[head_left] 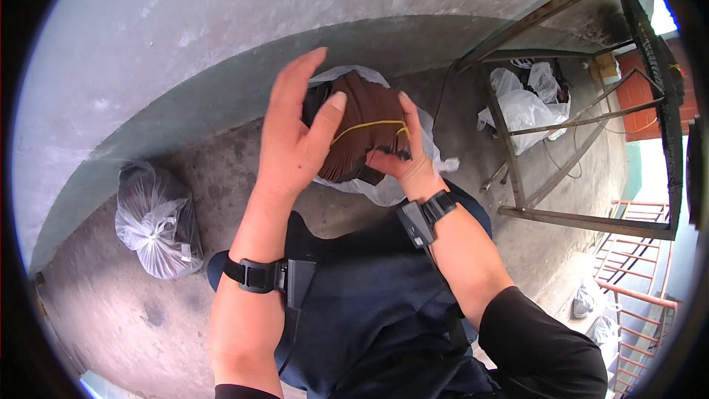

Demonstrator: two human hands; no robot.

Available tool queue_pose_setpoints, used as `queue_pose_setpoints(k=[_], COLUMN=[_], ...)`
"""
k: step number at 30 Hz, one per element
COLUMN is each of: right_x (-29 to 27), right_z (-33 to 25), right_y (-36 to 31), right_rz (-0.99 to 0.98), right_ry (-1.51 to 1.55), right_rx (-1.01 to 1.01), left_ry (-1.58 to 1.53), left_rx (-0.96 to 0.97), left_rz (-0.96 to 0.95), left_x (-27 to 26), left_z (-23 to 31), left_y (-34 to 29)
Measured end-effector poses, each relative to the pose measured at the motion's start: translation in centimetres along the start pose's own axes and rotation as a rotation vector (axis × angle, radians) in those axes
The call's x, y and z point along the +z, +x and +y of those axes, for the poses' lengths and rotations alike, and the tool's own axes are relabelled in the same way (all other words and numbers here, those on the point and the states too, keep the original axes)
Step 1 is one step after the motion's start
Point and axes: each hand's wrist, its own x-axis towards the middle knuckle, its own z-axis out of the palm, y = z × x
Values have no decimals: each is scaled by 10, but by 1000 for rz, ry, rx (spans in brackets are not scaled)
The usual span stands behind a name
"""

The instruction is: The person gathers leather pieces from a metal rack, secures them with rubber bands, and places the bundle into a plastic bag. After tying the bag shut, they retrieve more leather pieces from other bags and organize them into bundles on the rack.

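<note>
Brown layered bundle of thin, fabric-like pieces (pixel 365 103), belted with a narrow yellow band (pixel 369 124), is sitting at the mouth of an open, clear plastic bag (pixel 388 193). Its fanning edges are suggesting something soft, bendable and probably light, likely slipping apart if pulled by single layers; gripping both sides close to the band is looking safest.

The person's left hand (pixel 292 133) is spreading wide, its thumb overlapping the bundle; contact is remaining unclear. The right hand (pixel 413 155) is curving around the bundle's right edge, though one cannot tell how firmly it is grasping.

Grey concrete floor (pixel 148 318) is stretching left of the open bag, giving room up to a knotted, clear plastic bag (pixel 159 233). A painted grey wall (pixel 221 29) is limiting reach beyond the open bag, and a rusty metal frame (pixel 583 222) is standing to its right.
</note>
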Motion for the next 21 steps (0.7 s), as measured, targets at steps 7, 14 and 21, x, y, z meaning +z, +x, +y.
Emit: queue_pose_setpoints(k=[7, 14, 21], right_x=[50, 49, 33], right_z=[24, 9, -51], right_y=[-18, -22, -51], right_rz=[47, 15, -59], right_ry=[138, 193, 169], right_rx=[8, -1, -302], left_ry=[-9, -114, 241], left_rx=[-180, -246, -232], left_rz=[-149, -142, -296], left_x=[19, 22, 20], left_z=[-9, 1, -18], left_y=[-10, -8, -16])
